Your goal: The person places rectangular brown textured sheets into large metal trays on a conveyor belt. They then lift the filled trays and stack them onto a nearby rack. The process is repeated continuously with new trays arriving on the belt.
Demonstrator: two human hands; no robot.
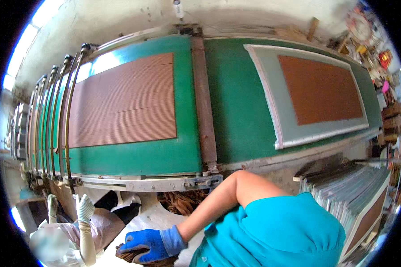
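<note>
My right arm, in a short teal sleeve, bends at the elbow and reaches across to the lower left. On my right hand (149, 245) is a blue work glove with a paler cuff; its fingers curl over a clump of brown strips (128, 254), partly hidden beneath the glove. A larger heap of similar brown strips (182, 202) lies under the front edge of the long green belt (133, 162). My left hand is out of view. On the belt rests a wide brown sheet of fine parallel ridges (124, 102).
Metal rollers (68, 120) cross the belt's left part. A grey crossbar (204, 107) divides it from a white-edged frame (272, 107) bearing a brown sheet (321, 91). Stacked frames (343, 191) stand at right. A co-worker with striped gloves (85, 209) is at lower left.
</note>
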